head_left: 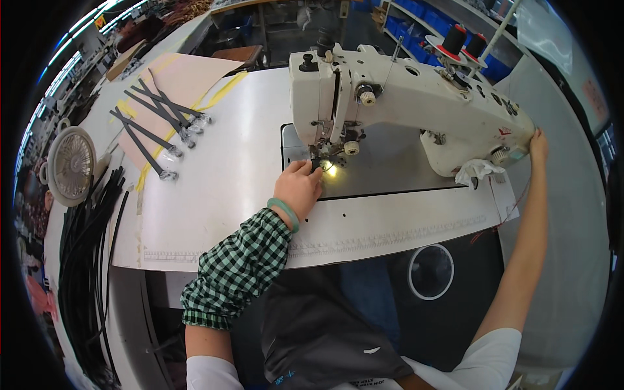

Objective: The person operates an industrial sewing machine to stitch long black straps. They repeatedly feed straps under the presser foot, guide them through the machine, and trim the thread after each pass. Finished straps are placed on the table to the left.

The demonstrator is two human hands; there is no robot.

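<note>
A white sewing machine (pixel 403 88) stands on the pale table, its small lamp lighting the needle area. My left hand (pixel 299 187), with a green bangle at the wrist and a checked sleeve cover, is beside the presser foot. Its fingers are closed on a small black strap piece (pixel 316 164), mostly hidden by the fingers and the foot. Far to the right, my right hand (pixel 539 145) reaches round the machine's right end; its fingers are partly hidden there, and the part they grip is out of sight.
Several black straps with clear-wrapped ends (pixel 146 140) lie on pink sheeting at the left. Long black strips (pixel 84 260) hang over the table's left edge near a round plastic basket (pixel 70 162). Thread spools (pixel 453 40) stand behind the machine. White cloth (pixel 478 171) is tucked by its base.
</note>
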